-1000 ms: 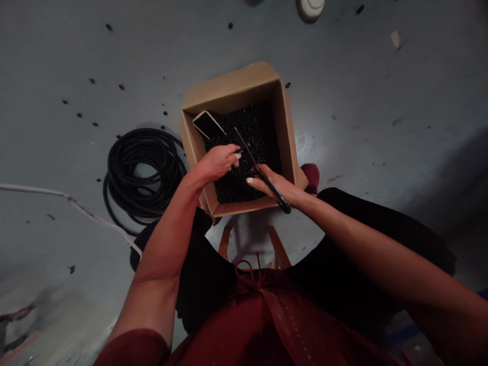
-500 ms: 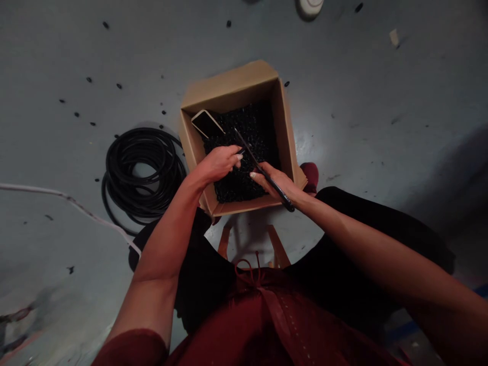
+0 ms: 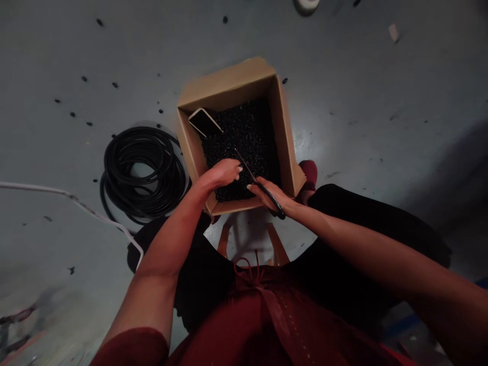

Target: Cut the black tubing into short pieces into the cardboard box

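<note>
Right hand (image 3: 272, 195) grips scissors (image 3: 259, 185) over cardboard box (image 3: 285, 132) of black cut pieces (image 3: 247, 127). Left hand (image 3: 221, 173) pinched narrow beside blades, held thing unclear. Best: fingertips clear, cut above box.

Nothing legible from where I'm watching: the cardboard box (image 3: 229, 81) is plain, the phone (image 3: 205, 122) leaning inside it shows a dark screen, and the scissors (image 3: 247, 166) are too dim to show any mark.

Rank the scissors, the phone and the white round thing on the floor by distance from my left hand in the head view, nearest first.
1. Scissors, just right of the left hand.
2. Phone, in the box's far-left corner.
3. White round thing, at the top edge.
</note>
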`<state>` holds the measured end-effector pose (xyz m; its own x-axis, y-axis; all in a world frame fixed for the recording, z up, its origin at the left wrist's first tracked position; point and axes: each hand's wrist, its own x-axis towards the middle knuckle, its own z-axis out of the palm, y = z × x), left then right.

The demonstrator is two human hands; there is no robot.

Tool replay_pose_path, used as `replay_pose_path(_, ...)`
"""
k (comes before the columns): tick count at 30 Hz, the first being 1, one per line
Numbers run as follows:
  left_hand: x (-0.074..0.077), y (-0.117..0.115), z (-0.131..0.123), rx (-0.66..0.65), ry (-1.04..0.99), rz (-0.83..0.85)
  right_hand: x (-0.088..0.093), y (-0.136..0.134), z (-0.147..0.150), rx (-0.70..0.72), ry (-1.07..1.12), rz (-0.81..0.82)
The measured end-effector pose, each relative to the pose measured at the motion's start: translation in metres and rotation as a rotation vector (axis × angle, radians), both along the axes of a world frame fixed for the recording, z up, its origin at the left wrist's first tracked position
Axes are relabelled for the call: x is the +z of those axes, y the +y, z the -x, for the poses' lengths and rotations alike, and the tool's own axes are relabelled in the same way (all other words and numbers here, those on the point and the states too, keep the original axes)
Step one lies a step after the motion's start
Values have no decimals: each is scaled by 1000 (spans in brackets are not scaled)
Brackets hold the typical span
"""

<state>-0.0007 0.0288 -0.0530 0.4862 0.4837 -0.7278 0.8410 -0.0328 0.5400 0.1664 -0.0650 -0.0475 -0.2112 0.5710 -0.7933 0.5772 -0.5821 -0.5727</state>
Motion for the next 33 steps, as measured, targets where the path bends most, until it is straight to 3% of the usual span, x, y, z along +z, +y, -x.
replay_pose_path(10, -19, -6, 4, 73, -36, 77, -6, -3, -2, 112, -100, -47)
replay_pose_path(20, -15, -7, 1, 119, 39, 138, 2, -1, -2, 123, -119, -48)
replay_pose_path(23, -12, -10, -2, 188, 50, 181, 0, -2, -2, 36, -45, 53)
replay_pose_path(28, 4, -4, -3, 292, -29, 178, -3, 3, -2, -293, 149, 264)
replay_pose_path(30, 12, 5, -1, 353, -112, 104, 1, 11, -3, -346, 166, 238)
replay_pose_path(33, 23, 20, 6, 513, -227, -30, 11, 25, -7, -309, 140, 94)
